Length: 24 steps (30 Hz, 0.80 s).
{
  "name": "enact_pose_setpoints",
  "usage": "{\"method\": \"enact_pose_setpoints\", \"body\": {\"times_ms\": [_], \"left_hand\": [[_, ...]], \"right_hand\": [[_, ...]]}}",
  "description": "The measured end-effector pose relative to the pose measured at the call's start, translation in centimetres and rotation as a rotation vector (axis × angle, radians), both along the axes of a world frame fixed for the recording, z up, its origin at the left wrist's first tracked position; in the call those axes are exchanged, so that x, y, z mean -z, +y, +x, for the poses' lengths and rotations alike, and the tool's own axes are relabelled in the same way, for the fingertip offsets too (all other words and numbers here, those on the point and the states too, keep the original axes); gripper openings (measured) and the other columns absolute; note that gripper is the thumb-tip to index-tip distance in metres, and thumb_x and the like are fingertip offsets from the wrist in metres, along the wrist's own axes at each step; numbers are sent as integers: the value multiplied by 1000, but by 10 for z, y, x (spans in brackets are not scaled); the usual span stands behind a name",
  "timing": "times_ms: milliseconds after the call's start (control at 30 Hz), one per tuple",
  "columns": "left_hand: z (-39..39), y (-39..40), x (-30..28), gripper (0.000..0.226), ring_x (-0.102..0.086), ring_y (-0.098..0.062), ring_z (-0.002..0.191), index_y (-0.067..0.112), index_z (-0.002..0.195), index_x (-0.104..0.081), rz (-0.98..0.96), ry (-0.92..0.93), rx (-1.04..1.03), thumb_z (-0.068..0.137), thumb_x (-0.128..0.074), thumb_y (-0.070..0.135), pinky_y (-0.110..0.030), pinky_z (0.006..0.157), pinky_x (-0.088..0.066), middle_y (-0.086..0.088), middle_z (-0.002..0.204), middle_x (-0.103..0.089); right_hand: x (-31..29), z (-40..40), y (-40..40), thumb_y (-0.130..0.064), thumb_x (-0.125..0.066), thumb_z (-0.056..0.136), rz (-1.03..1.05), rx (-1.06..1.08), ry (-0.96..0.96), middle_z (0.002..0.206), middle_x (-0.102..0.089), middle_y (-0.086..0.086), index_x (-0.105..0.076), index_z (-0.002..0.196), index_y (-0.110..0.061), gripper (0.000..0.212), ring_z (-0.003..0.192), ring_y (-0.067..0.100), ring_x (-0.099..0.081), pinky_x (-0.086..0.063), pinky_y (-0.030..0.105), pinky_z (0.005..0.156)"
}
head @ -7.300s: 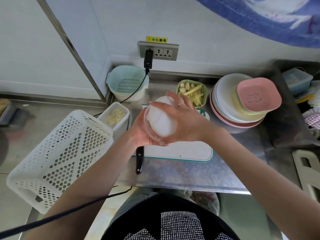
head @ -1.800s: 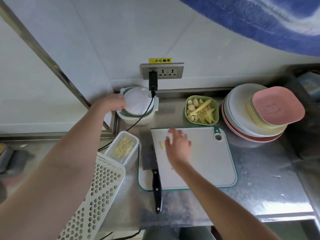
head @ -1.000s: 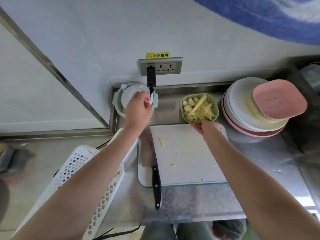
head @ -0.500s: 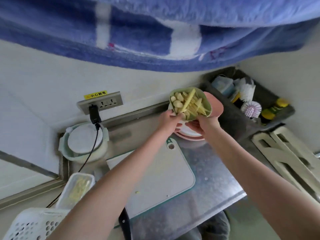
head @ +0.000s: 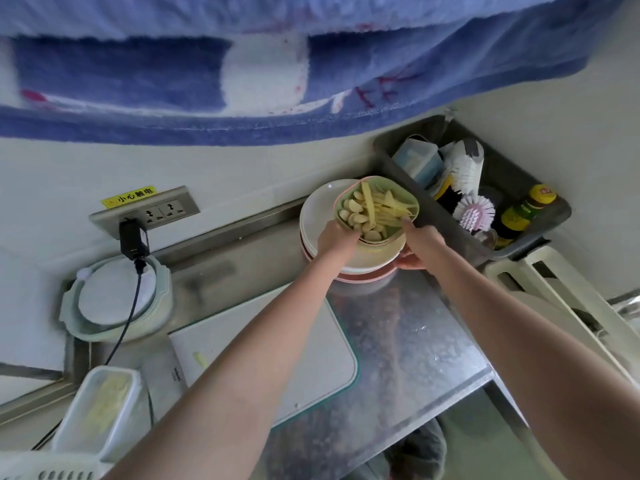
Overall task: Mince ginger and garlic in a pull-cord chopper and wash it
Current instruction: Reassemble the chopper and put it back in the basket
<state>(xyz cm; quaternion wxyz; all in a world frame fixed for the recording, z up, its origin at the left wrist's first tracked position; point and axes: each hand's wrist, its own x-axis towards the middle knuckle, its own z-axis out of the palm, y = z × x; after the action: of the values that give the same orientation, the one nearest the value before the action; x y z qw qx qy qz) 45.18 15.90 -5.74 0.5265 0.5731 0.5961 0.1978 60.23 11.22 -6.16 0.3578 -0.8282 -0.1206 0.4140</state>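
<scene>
Green bowl [head: 377, 209] of ginger and garlic now sits lower, on the plate stack [head: 313, 223]; left hand [head: 336, 237] and right hand [head: 420, 239] both grip its rim.

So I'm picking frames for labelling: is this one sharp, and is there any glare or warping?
Head view: the green bowl and both hands are fairly sharp; the steel counter shows mottled glare; the forearms nearest the lens look soft; wide-angle distortion bends the wall and counter edges.
</scene>
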Motion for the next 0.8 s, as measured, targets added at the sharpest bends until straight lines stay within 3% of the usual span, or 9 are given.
{"method": "enact_pose_setpoints", "body": {"times_ms": [100,167,233,367,433,533,633,700,800], "left_hand": [[9,0,4,51,-56,-31,115,17,132,-47,-11,-67,22,85,-64,26,-40,97,-47,-8,127,-59],[14,-1,11,71,-53,-29,119,19,145,-30,-25,-64,17,84,-65,24,-36,99,-44,-5,134,-54],[16,-2,18,74,-51,-30,121,17,149,-20,24,-23,-10,87,-60,18,-37,100,-42,-7,138,-51],[-1,0,22,50,-57,-25,107,24,135,-44,211,-3,-103,88,-50,10,-29,85,-43,1,120,-61],[-10,3,23,42,-62,-26,97,25,127,-53,251,-4,-73,88,-50,12,-33,83,-50,3,113,-65],[-15,3,26,38,-62,-25,96,20,123,-55,339,39,-38,87,-52,9,-29,78,-48,0,108,-67],[-17,2,30,45,-60,-29,89,17,132,-48,421,175,-49,88,-51,13,-30,69,-43,-7,98,-67],[-21,2,30,44,-60,-31,88,19,132,-47,415,220,-51,88,-51,16,-29,66,-40,-8,96,-66],[-26,8,24,35,-61,-29,98,20,126,-53,343,204,-6,91,-50,18,-29,73,-43,-7,106,-67]], "right_hand": [[3,-2,7,-39,-49,96,148,62,60,109,-61,19,-34,136,-18,48,67,29,-68,-50,27,38],[3,-2,12,-29,-42,97,165,-6,26,115,-58,19,-30,137,-30,42,78,32,-66,-49,25,38],[2,-7,16,-22,-39,95,124,-28,50,114,-57,20,-31,128,-29,34,78,34,-67,-52,28,40],[2,-13,16,-20,-41,97,28,-130,37,117,-49,17,-22,136,-30,45,79,38,-67,-56,38,44],[4,-8,10,-23,-42,99,44,-269,-105,117,-47,17,-28,132,-24,36,88,40,-64,-57,40,45],[9,-2,1,-31,-44,99,11,-536,-420,114,-56,21,-32,129,-12,37,93,41,-61,-57,48,69],[13,-6,-4,-38,-39,100,-16,-684,-621,106,-61,22,-34,125,-10,38,93,41,-60,-47,40,68],[12,-8,-4,-40,-37,100,-30,-726,-650,106,-61,23,-34,124,-10,39,93,41,-60,-44,39,67],[6,-9,-8,-50,-35,98,-47,-688,-555,114,-59,21,-32,129,-8,52,101,40,-58,-45,41,74]]}}
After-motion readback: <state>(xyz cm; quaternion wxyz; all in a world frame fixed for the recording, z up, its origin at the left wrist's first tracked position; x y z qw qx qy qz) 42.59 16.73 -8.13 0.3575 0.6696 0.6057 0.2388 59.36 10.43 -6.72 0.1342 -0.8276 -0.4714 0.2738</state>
